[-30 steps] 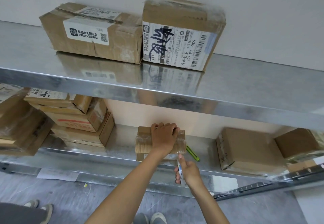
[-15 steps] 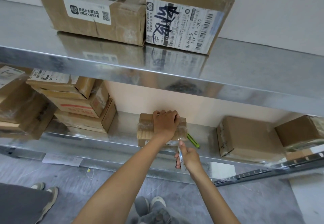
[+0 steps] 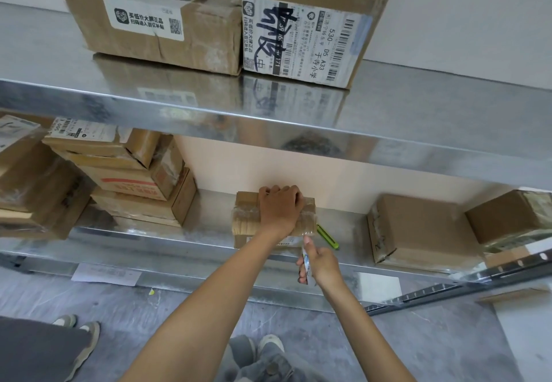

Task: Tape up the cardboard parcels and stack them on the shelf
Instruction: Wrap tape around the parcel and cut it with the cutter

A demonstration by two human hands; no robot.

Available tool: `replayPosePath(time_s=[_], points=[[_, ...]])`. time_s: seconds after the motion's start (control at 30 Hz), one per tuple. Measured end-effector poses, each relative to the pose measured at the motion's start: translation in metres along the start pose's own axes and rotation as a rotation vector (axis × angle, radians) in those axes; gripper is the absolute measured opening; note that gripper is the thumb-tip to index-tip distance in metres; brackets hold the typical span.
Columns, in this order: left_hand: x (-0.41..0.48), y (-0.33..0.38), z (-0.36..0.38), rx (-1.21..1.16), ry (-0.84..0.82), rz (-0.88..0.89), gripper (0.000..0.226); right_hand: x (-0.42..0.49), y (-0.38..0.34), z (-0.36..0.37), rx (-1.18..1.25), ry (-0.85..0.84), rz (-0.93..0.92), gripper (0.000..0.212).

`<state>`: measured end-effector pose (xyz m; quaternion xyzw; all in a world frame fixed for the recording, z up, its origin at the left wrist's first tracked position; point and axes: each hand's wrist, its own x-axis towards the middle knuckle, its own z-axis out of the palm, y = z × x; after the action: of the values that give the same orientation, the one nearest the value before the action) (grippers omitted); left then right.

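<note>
You have two labelled parcels (image 3: 155, 23) side by side on the upper shelf (image 3: 418, 106). On the lower shelf (image 3: 206, 226) there is one stack of parcels (image 3: 134, 178) at 9 o'clock, two plain parcels (image 3: 418, 229) at 3 o'clock, and one small taped parcel (image 3: 246, 217) in the middle with one slim green tool (image 3: 328, 236) just at its 3 o'clock. Your left hand (image 3: 280, 208) lies on the small taped parcel, fingers curled over its far edge and gripping it, while your right hand (image 3: 321, 265), at its 5 o'clock, is clenched round one white pen-like tool (image 3: 306, 262). Neither hand nor the parcel has shifted since half a second ago.
</note>
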<state>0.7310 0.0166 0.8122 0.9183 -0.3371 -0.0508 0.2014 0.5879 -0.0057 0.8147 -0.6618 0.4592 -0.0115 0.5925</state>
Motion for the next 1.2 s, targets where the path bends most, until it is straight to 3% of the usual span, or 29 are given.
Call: replayPosePath(time_s=[0.6,0.67,0.77,0.83,0.87,0.93,0.97,1.03,1.2], points=[[-0.003,0.001,-0.003,0.034,0.006,0.029,0.028,-0.002,-0.001,0.002,0.050,0.001,0.046,0.060],[-0.001,-0.001,-0.003,-0.049,0.004,0.033,0.026,-0.002,-0.002,0.002,0.050,0.003,0.043,0.060],[0.003,-0.009,-0.011,-0.371,-0.009,0.025,0.025,-0.002,-0.002,0.002,0.045,0.006,0.034,0.059],[-0.001,-0.019,-0.021,-0.500,-0.069,0.119,0.028,-0.002,0.000,0.001,0.032,-0.001,0.022,0.059],[-0.006,-0.025,-0.026,-0.441,-0.154,0.221,0.028,-0.002,0.002,0.000,0.025,-0.005,0.019,0.059],[-0.018,-0.038,-0.031,-0.083,-0.332,0.422,0.068,-0.003,0.005,-0.001,0.006,-0.009,0.022,0.060],[-0.024,-0.043,-0.031,0.139,-0.375,0.484,0.088,-0.003,0.005,-0.002,0.000,-0.008,0.029,0.060],[-0.029,-0.049,-0.028,0.384,-0.384,0.527,0.100,-0.001,0.001,-0.001,0.014,-0.003,0.041,0.060],[-0.011,-0.043,-0.039,0.218,-0.535,0.448,0.093,0.001,-0.011,-0.003,0.106,0.020,-0.039,0.060]])
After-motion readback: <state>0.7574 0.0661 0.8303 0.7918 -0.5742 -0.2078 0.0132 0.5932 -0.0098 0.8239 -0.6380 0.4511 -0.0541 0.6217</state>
